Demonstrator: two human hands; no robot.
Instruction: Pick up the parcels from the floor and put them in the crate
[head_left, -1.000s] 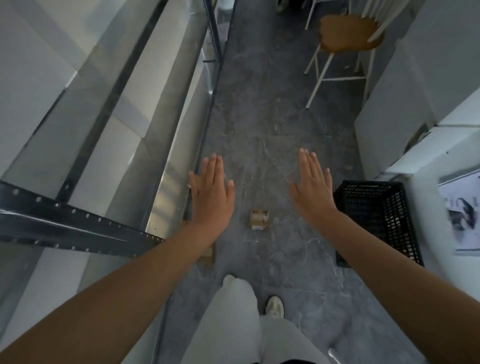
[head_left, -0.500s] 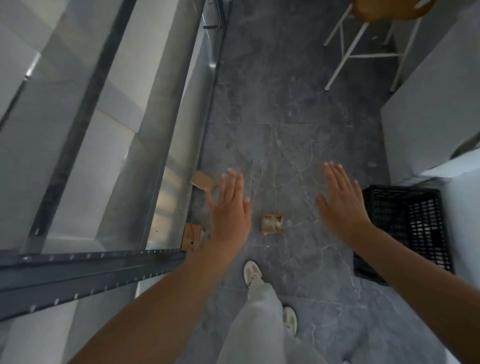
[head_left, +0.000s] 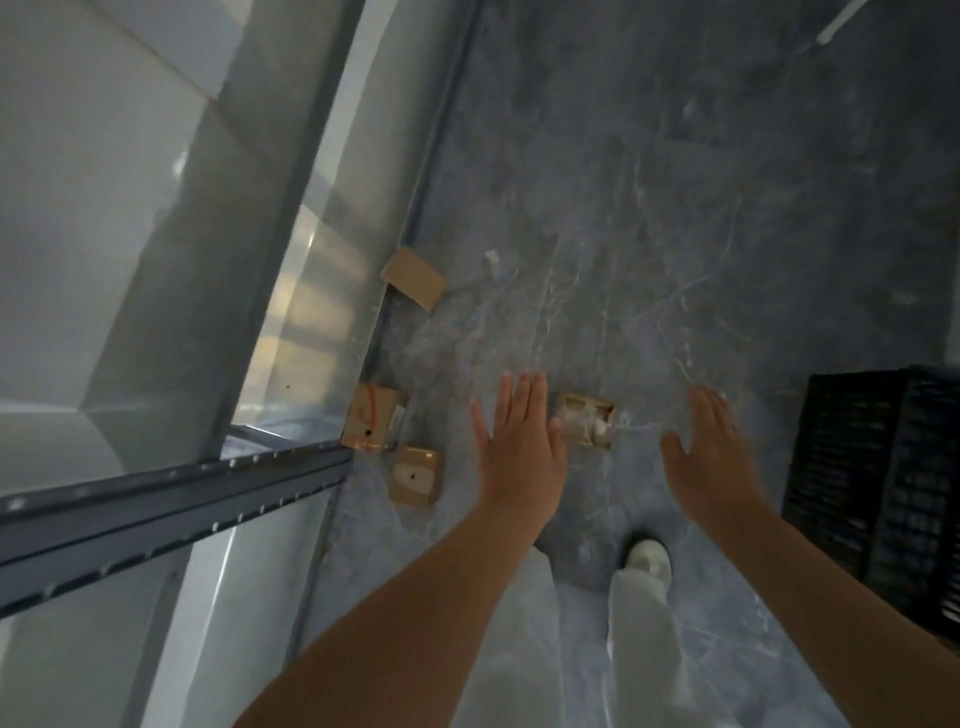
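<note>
Several small brown parcels lie on the grey marbled floor. A taped parcel (head_left: 587, 426) sits between my hands. A parcel with a white label (head_left: 415, 474) and one with red marks (head_left: 373, 417) lie by the shelf foot, and a plain brown parcel (head_left: 414, 277) lies farther away along the shelf. The black plastic crate (head_left: 878, 499) stands on the floor at the right. My left hand (head_left: 522, 447) and my right hand (head_left: 711, 452) hover above the floor with fingers straight and spread, holding nothing.
A metal shelving unit (head_left: 171, 499) with a grey perforated beam runs along the left edge. My white-trousered legs and a white shoe (head_left: 648, 558) stand below my hands. The grey floor (head_left: 675, 208) stretches ahead.
The view has tilted down and moved closer to the floor; the chair has left the frame. More parcels by the shelf have come into view. Both hands stay flat and hold nothing.
</note>
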